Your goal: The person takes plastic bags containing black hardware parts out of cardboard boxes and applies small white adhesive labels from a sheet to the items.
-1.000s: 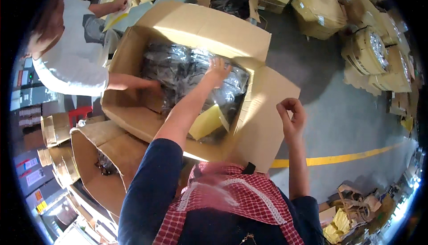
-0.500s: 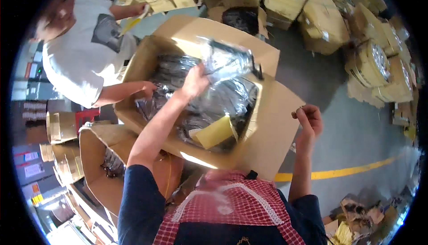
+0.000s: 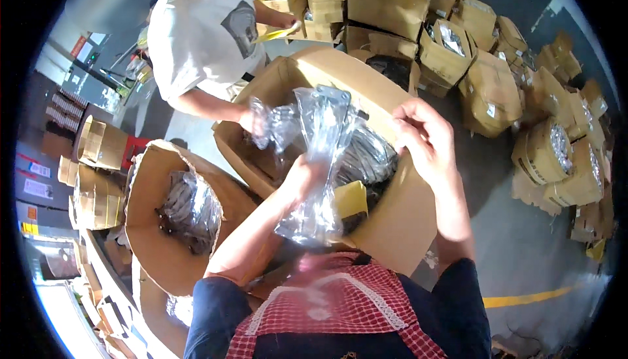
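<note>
My left hand [image 3: 306, 177] is closed round the middle of a clear plastic bag [image 3: 322, 130] with a flat grey part showing at its top. The bag stands upright above a large open cardboard box [image 3: 327, 65]. Over the box's right side, my right hand [image 3: 428, 140] is raised, thumb and fingers curled together; anything between them is too small to make out. Inside the box lie several plastic-wrapped dark parts [image 3: 369, 153] and a yellow card-like piece [image 3: 351, 199]. Across the box's left side, a co-worker's hand [image 3: 250, 121] holds another crumpled clear bag [image 3: 278, 127].
A co-worker in a white shirt [image 3: 196, 38] stands at the far left, a yellow strip [image 3: 280, 33] in the other hand. A second open carton [image 3: 147, 228] of bagged parts is at my left. Several cartons [image 3: 490, 91] are stacked behind and right. A yellow line [image 3: 530, 298] crosses the floor.
My view has turned left. The bag in my left hand has come nearer me and now stands upright. My right hand has moved in toward it. The co-worker's hand has lifted a bag.
</note>
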A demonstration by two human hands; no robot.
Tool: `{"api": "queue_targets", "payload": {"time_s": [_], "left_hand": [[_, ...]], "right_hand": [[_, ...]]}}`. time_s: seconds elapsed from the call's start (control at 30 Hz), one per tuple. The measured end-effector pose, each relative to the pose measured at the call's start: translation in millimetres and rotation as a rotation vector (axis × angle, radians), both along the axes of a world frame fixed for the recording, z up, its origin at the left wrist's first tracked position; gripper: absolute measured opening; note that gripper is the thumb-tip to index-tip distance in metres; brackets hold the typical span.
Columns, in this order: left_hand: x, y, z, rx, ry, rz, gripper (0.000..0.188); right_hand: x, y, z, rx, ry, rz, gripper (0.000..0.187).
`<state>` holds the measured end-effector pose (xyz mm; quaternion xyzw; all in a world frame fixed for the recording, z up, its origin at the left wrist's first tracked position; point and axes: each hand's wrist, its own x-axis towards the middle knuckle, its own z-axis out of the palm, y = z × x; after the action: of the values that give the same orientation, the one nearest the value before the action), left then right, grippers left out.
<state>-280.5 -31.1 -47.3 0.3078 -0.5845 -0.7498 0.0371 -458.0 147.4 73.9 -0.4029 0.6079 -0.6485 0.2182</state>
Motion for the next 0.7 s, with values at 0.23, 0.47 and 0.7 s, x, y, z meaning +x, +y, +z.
{"api": "queue_targets", "payload": {"time_s": [0.23,0.47,0.7], "left_hand": [[39,26,25,-0.24,-0.083,0.064,0.038],[62,26,30,-0.245,-0.065,0.026,0.034],[64,29,52,-0.331,-0.12,-0.032,0.036]], "right_hand": [[18,-26,16,0.079,0.258,0.192,0.006],[41,-28,23,0.123,0.485,0.101,0.012],[50,-24,31,0.151,0.652,0.0,0.015]]}}
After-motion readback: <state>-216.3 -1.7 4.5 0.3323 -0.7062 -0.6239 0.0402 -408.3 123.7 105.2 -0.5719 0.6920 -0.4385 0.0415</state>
